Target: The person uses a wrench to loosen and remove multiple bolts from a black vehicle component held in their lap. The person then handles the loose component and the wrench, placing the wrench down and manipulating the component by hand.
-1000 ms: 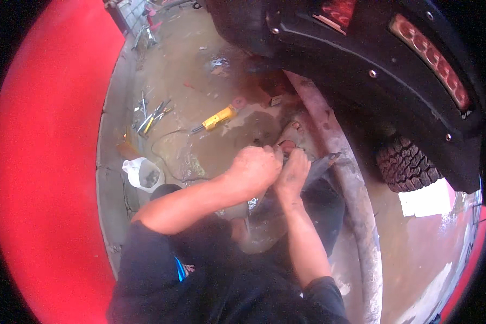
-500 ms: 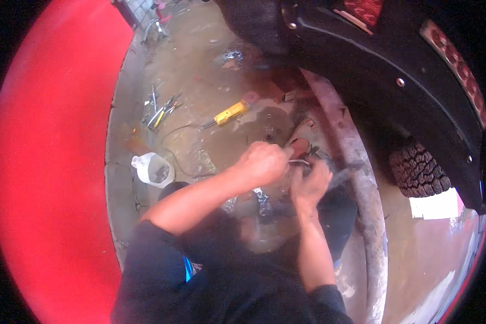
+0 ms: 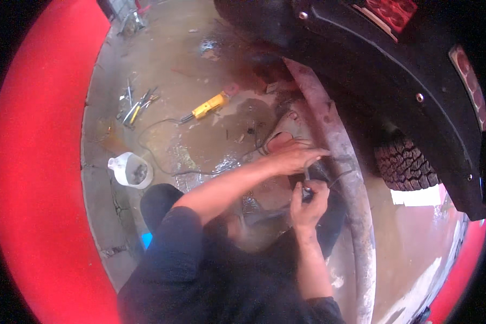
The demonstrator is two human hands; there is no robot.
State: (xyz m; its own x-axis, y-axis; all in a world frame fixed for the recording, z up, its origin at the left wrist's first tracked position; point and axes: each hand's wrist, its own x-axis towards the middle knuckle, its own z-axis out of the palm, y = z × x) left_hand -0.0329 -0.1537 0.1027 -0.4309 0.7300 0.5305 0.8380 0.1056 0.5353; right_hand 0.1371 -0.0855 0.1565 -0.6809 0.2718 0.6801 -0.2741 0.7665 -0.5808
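Note:
My left hand (image 3: pixel 292 157) reaches across, palm down, its fingers stretched toward a rusty, worn metal beam (image 3: pixel 356 208). Below it my right hand (image 3: pixel 311 206) is closed, thumb and fingers round a small dark object (image 3: pixel 306 193) whose kind I cannot make out. A thin greyish piece (image 3: pixel 308 174) runs between the two hands; whether it belongs to the dark object is unclear. Just beyond the left hand lies a tan part (image 3: pixel 289 123) with a rounded reddish opening, partly covered by that hand.
On the wet floor ahead lies a yellow angle grinder (image 3: pixel 209 105) with its cord trailing. Several hand tools (image 3: pixel 139 107) are heaped farther left, near a cut white plastic jug (image 3: pixel 126 168). A dark vehicle body (image 3: pixel 383 81) overhangs at right, above a tyre (image 3: pixel 407 164). Red surface fills the left.
My left hand has gone from a closed grip to stretched fingers, shifting rightward. My right hand has come lower, closed round the dark object. The whole view has shifted slightly.

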